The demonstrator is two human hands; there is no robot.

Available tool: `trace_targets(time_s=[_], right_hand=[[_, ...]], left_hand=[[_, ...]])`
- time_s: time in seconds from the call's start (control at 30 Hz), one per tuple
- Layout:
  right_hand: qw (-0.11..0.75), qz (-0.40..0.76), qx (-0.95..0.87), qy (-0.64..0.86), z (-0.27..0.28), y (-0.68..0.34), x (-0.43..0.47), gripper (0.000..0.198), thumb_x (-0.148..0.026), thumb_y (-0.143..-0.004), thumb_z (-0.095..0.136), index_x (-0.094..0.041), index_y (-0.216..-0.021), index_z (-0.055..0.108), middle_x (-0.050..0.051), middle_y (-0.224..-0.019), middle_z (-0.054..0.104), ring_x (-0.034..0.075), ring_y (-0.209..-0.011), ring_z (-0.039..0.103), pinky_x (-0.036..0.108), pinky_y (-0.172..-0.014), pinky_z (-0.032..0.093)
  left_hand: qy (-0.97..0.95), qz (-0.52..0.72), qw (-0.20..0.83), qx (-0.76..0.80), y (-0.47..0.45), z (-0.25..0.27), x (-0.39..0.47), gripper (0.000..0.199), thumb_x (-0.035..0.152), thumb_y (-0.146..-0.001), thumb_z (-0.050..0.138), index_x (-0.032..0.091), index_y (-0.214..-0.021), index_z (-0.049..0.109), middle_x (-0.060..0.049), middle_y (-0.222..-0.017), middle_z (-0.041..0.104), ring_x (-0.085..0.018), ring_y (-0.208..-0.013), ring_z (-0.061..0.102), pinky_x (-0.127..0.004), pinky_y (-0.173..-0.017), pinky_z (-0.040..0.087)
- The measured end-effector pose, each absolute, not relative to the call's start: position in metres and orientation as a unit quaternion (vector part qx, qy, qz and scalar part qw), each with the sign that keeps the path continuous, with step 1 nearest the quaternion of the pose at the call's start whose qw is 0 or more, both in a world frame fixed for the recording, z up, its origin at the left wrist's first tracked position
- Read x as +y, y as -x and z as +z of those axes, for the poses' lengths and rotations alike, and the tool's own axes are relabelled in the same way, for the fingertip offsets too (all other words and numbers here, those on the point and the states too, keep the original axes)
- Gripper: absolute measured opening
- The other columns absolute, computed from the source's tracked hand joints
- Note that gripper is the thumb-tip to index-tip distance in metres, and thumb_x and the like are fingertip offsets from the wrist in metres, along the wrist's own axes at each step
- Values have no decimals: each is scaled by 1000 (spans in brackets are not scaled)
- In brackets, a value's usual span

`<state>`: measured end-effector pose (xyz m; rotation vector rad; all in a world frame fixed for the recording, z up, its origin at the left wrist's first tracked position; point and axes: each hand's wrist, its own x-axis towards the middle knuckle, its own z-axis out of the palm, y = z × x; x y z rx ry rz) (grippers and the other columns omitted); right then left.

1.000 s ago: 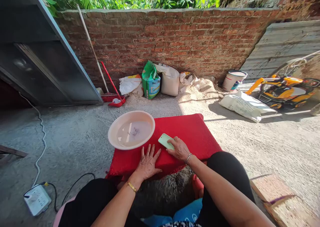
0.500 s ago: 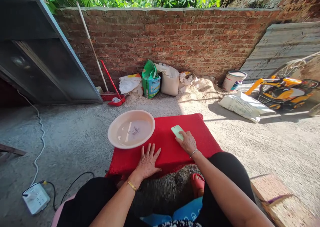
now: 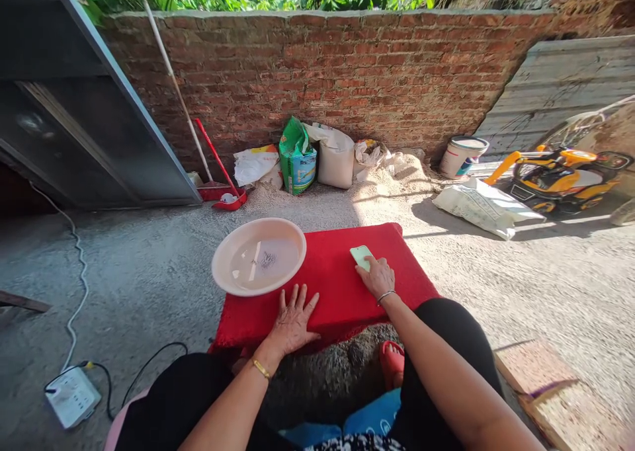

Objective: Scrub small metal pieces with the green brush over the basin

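Observation:
A low table covered with a red cloth (image 3: 330, 276) stands in front of my knees. My left hand (image 3: 292, 322) lies flat on its near edge, fingers spread, just below a pale pink basin (image 3: 221, 276). Water fills part of the basin, with a small dark patterned patch at its middle that I cannot make out. Toward the right of the cloth, my right hand (image 3: 380, 278) grips the lower end of a pale green smartphone (image 3: 360, 255). The phone is low over the cloth or resting on it; the palm and fingers hide its near end.
Beyond the table, a green bag (image 3: 297, 163), a white sack (image 3: 336, 163) and a red dustpan (image 3: 231, 200) line the brick wall. A power strip (image 3: 73, 397) with cables lies at left. Bricks (image 3: 536, 368) sit by my right knee, a yellow toy excavator (image 3: 570, 173) farther off.
My right hand has shifted a little to the right across the red cloth, carrying the phone along. My left hand stays put. The view has tilted very slightly.

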<state>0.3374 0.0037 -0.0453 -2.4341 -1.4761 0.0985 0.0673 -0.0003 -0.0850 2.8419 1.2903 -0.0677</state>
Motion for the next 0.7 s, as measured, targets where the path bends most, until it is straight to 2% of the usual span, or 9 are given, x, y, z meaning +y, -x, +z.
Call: trace_targets(time_s=[0.1, 0.23, 0.4, 0.5, 0.6, 0.7], right_hand=[[178, 39, -524, 832, -46, -337, 5, 43, -51, -85, 52, -25, -119, 56, 9, -98, 53, 21, -87, 54, 31, -76, 39], [219, 39, -650, 727, -52, -313, -1, 39, -45, -85, 54, -25, -118, 56, 9, -105, 51, 20, -94, 51, 29, -82, 39], [180, 35, -796, 577, -58, -289, -13, 43, -49, -84, 54, -26, -121, 55, 9, -111, 49, 21, -99, 47, 32, -89, 35], [158, 25, -752, 640, -57, -297, -10, 42, -49, -85, 52, -27, -120, 56, 9, -108, 50, 21, -97, 48, 33, -87, 35], [153, 15, -594, 790, -53, -321, 0, 42, -49, -85, 53, -25, -119, 57, 10, -104, 51, 23, -94, 51, 33, -81, 37], [170, 31, -476, 862, -52, -342, 10, 45, -52, -85, 50, -25, -121, 55, 11, -102, 52, 24, -91, 53, 33, -77, 38]], left_hand=[[-911, -21, 11, 412, -67, -85, 0, 101, 64, -62, 66, 29, -145, 21, -18, -153, 13, -38, -140, 5, -62, -107, 0], [-913, -14, 13, 407, -67, -84, 0, 101, 66, -62, 64, 29, -145, 20, -17, -153, 15, -38, -140, 7, -63, -107, 0], [-913, -15, 5, 408, -67, -83, -2, 98, 64, -64, 65, 28, -144, 23, -16, -152, 17, -38, -140, 7, -63, -107, 0], [-914, -12, 2, 406, -67, -84, -1, 98, 65, -64, 64, 28, -144, 23, -17, -152, 17, -38, -140, 7, -62, -107, 0], [-914, -12, -5, 406, -66, -85, -1, 100, 62, -62, 67, 28, -145, 21, -17, -153, 15, -38, -140, 7, -62, -107, 1], [-912, -18, -5, 410, -66, -85, -1, 100, 60, -63, 68, 28, -145, 21, -17, -153, 15, -38, -140, 6, -62, -108, 1]])
